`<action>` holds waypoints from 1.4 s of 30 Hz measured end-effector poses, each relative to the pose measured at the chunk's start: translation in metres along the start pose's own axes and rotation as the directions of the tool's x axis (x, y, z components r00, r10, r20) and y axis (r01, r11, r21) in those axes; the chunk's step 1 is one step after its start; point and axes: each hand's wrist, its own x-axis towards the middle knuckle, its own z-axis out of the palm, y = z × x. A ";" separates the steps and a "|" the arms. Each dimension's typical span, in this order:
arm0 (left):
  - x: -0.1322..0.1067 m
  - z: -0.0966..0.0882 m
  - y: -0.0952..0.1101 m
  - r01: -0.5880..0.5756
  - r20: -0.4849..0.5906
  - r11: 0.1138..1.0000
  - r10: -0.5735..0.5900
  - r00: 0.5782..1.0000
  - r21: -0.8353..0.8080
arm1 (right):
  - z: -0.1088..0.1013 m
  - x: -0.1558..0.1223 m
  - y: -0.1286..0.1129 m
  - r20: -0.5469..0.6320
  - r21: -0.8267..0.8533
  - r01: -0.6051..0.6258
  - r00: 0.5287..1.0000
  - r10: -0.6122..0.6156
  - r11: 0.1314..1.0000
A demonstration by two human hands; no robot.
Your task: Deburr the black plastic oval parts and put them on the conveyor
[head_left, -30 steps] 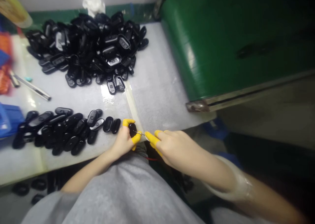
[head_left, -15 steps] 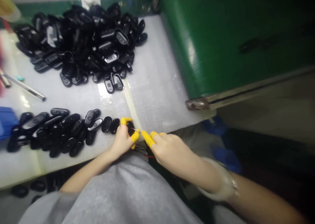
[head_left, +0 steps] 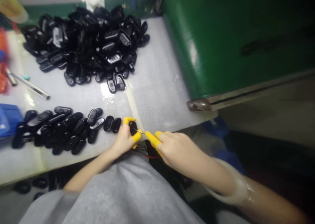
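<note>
My left hand [head_left: 126, 137], with yellow covers on its fingertips, is closed round a small black oval plastic case [head_left: 133, 127] near the table's front edge. My right hand [head_left: 172, 148], also in yellow finger covers, is closed on a thin metal-tipped tool [head_left: 139, 131]. The tip of that tool meets the case or lies just over it; the exact contact is too small to tell. Its handle is hidden inside my right fingers. Just left of my left hand stand two more black oval cases [head_left: 108, 123].
A big heap of black oval cases [head_left: 83, 43] fills the back of the table, and a smaller group [head_left: 66, 128] lies front left. A craft knife [head_left: 31, 86] and a blue bin [head_left: 10, 119] are at the left. A green padded block [head_left: 209, 40] stands at the right.
The whole view has shifted slightly to the right. My right hand has drawn a little away from my left, and the thin tool still points at the case.
</note>
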 end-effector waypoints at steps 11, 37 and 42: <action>-0.001 -0.003 0.005 -0.108 -0.046 0.943 0.129 0.991 0.315 | -0.004 0.008 0.002 0.237 0.129 -0.139 0.966 0.106 0.982; -0.002 -0.004 0.004 -0.121 -0.074 0.942 0.151 0.986 0.312 | 0.017 0.000 -0.014 0.188 0.359 -0.277 0.957 0.222 0.891; -0.002 -0.001 0.006 -0.100 -0.065 0.984 0.111 0.992 0.149 | 0.019 -0.009 -0.017 0.082 0.388 -0.285 0.958 0.276 0.877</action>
